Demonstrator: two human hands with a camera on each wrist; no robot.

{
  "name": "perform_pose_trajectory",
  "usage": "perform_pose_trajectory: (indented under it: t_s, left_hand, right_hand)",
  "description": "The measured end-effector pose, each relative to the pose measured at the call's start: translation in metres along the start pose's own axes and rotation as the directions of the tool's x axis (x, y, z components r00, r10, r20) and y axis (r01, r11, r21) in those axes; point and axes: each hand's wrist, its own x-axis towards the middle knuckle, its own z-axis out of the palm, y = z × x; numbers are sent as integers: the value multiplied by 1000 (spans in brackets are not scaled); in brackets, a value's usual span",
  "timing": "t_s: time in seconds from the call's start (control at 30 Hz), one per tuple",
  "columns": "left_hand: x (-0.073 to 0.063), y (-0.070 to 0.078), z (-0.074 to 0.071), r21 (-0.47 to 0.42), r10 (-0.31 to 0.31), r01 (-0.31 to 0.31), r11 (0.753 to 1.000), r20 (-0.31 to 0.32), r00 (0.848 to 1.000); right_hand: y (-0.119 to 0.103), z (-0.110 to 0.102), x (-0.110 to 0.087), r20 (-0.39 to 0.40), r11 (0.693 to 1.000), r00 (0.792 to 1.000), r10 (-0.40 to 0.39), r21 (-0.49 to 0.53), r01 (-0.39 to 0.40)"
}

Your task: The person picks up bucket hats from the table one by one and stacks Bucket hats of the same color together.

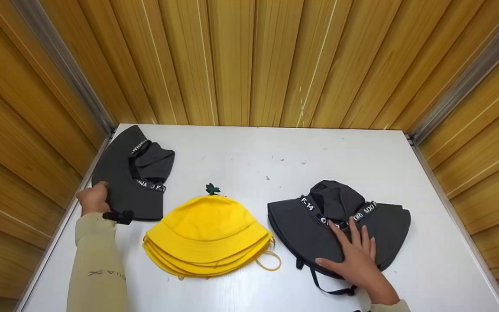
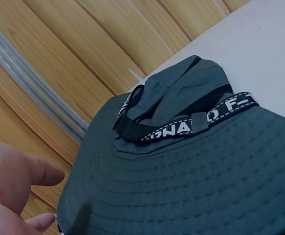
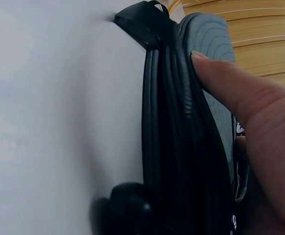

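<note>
A dark grey bucket hat (image 1: pixel 121 182) with a wide brim and a white-lettered band lies at the table's left edge. My left hand (image 1: pixel 93 198) is at its outer brim; in the left wrist view thumb and finger are apart beside the brim edge. On the right, a stack of dark grey bucket hats (image 1: pixel 301 234) lies with layered brims and a folded crown. My right hand (image 1: pixel 358 260) rests spread on the top brim, thumb extended to the left. Between the hands sits a stack of yellow bucket hats (image 1: pixel 212 227) with a green leaf-shaped tip (image 1: pixel 212 189).
The white table (image 1: pixel 232 156) has wood-patterned panels (image 1: pixel 249 60) behind it and at both sides. A black strap (image 1: pixel 327 288) hangs out below the right stack, and a yellow cord loop (image 1: pixel 271 262) sticks out from the yellow hats.
</note>
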Motion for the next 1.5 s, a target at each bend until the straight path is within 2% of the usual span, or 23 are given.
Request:
perform_pose_trajectory:
  t_s: [0.2, 0.3, 0.4, 0.47, 0.53, 0.63, 0.7, 0.8, 0.9, 0.97, 1.03, 1.17, 1.33, 1.4, 1.5]
  left_hand:
    - [4, -4, 0, -40, -29, 30, 999, 10, 1000]
    - [4, -4, 1, -118, -85, 93, 989, 74, 994]
    - [6, -5, 4, -222, -149, 192, 956, 195, 969]
    - [7, -6, 7, -281, -180, 250, 926, 252, 951]
    - [6, -9, 13, -344, -187, 289, 893, 299, 936]
    - [5, -14, 24, -452, -163, 311, 836, 336, 928]
    - [3, -17, 31, -505, -118, 299, 810, 359, 926]
    - [-4, -17, 41, -536, -43, 233, 811, 342, 939]
    - [-14, -16, 53, -538, 33, 140, 831, 300, 953]
    - [-24, -15, 63, -556, 91, 92, 826, 293, 952]
    - [-37, -15, 74, -574, 153, 54, 817, 307, 939]
    - [-66, -18, 96, -606, 263, 17, 795, 370, 891]
    - [-103, -33, 127, -648, 341, 22, 761, 428, 837]
    - [-118, -42, 140, -650, 362, 18, 760, 446, 819]
    - [-142, -56, 159, -636, 398, -17, 771, 462, 792]
  right_hand:
    - [0, 0, 0, 5, 1000, 1000, 7, 4, -7]
    - [0, 0, 0, 0, 1000, 1000, 3, 4, -3]
    - [-1, 0, 0, -3, 1000, 1000, 0, 8, 0]
    - [-1, 0, 0, -4, 1000, 1000, -1, 7, 1]
    - [-2, -1, -1, -5, 1000, 1000, 0, 6, 0]
    - [-2, -2, -1, -12, 1000, 1000, 1, 2, -1]
    - [-2, -2, 0, -12, 1000, 1000, 0, 2, 0]
    - [-3, -1, 0, -7, 1000, 1000, 0, -1, 0]
    - [-3, -1, -1, -6, 1000, 1000, -1, -8, 1]
    - [-4, -1, -2, -11, 1000, 1000, -3, -10, 3]
    - [-4, -2, -2, -16, 1000, 1000, -5, -10, 5]
    - [-5, -5, 0, -15, 1000, 1000, 0, -8, 0]
    - [-6, -13, 4, -7, 1000, 1000, 17, 2, -17]
    - [-7, -17, 4, -4, 999, 1000, 30, 16, -30]
    - [-13, -26, 5, -21, 994, 997, 81, 69, -79]
